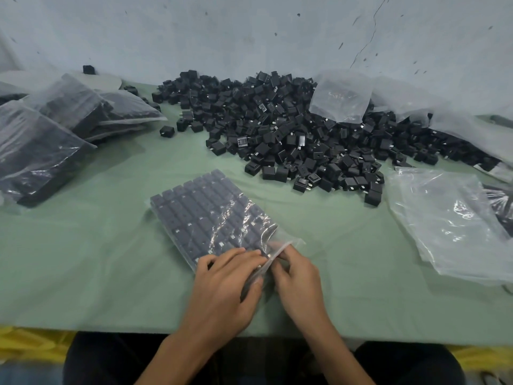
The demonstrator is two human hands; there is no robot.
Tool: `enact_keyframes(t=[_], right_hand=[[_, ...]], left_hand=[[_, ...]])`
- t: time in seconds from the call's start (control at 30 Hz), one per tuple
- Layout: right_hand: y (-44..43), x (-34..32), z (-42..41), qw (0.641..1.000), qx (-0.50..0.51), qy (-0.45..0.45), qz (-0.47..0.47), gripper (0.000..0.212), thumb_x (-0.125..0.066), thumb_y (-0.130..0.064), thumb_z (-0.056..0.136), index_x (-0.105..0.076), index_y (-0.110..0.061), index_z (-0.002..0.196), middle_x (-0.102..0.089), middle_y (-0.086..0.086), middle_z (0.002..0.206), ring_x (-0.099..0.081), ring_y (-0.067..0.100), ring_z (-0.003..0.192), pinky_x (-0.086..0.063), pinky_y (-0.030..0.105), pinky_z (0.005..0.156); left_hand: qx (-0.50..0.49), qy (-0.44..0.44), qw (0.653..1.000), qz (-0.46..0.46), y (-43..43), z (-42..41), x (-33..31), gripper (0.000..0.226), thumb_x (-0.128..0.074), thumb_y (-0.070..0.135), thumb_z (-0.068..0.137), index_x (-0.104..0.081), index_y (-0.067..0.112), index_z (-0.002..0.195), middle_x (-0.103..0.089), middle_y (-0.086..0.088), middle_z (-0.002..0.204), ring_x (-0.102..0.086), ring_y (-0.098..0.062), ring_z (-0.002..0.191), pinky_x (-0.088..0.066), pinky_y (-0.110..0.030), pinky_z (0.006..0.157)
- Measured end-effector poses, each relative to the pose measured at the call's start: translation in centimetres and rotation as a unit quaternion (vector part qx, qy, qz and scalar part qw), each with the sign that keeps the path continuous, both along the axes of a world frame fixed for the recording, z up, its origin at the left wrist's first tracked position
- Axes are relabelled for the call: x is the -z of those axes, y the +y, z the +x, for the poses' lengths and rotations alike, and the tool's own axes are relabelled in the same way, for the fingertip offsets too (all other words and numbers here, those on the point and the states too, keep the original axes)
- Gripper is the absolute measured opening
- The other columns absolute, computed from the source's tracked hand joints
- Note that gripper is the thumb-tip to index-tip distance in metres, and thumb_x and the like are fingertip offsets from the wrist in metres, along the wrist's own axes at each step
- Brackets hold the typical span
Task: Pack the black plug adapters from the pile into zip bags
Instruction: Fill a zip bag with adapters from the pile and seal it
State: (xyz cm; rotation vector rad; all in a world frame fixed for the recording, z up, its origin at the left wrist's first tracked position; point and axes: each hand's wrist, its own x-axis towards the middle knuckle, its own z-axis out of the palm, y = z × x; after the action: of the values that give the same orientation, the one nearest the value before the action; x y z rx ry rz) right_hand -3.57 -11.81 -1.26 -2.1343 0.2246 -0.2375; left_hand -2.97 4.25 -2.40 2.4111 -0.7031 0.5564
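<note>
A pale green cloth [97,259] covers the table from its near edge at 6 o'clock up to the wall. The wall [249,31] at 12 o'clock is pale grey-blue with small dark marks, and a thin dark crack [373,29] runs down it at about 1 o'clock. A pale round disc [102,80] lies flat at 10 o'clock beside the wall, and something yellow [30,343] shows below the table edge at 7 o'clock.
</note>
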Motion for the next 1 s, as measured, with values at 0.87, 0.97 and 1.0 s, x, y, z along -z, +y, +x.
enact_keyframes(t=[0.87, 0.97, 1.0], right_hand=[[-8.9, -3.0, 11.8, 0.986, 0.049, -0.001, -0.159, 0.032, -0.053, -0.021, 0.093, -0.063, -0.028, 0.122, -0.060, -0.003, 0.115, -0.058, 0.014, 0.085, -0.040, 0.029, 0.080], [-8.7, -1.4, 15.6, 0.977, 0.051, 0.057, -0.201, 0.039, -0.048, -0.032, 0.100, -0.050, -0.024, 0.138, -0.054, 0.006, 0.129, -0.056, 0.024, 0.107, -0.044, 0.037, 0.088], [-8.6, -1.0, 16.2, 0.973, 0.067, 0.067, -0.208, 0.042, -0.047, -0.038, 0.101, -0.047, -0.025, 0.140, -0.053, 0.006, 0.130, -0.056, 0.026, 0.110, -0.046, 0.040, 0.091]], left_hand=[[0.027, 0.000, 0.992, 0.127, -0.2, 0.4, -0.4, 0.054, -0.057, 0.056, 0.088, -0.056, 0.033, 0.136, -0.049, 0.019, 0.147, -0.047, -0.010, 0.133, -0.027, -0.030, 0.091], [0.024, 0.007, 0.992, 0.125, -0.2, 0.2, -0.5, 0.055, -0.057, 0.057, 0.086, -0.056, 0.035, 0.136, -0.049, 0.021, 0.146, -0.048, -0.010, 0.132, -0.029, -0.032, 0.093], [0.024, 0.009, 0.992, 0.125, -0.2, 0.2, -0.6, 0.055, -0.058, 0.058, 0.086, -0.057, 0.035, 0.136, -0.049, 0.021, 0.146, -0.048, -0.010, 0.132, -0.029, -0.032, 0.093]])
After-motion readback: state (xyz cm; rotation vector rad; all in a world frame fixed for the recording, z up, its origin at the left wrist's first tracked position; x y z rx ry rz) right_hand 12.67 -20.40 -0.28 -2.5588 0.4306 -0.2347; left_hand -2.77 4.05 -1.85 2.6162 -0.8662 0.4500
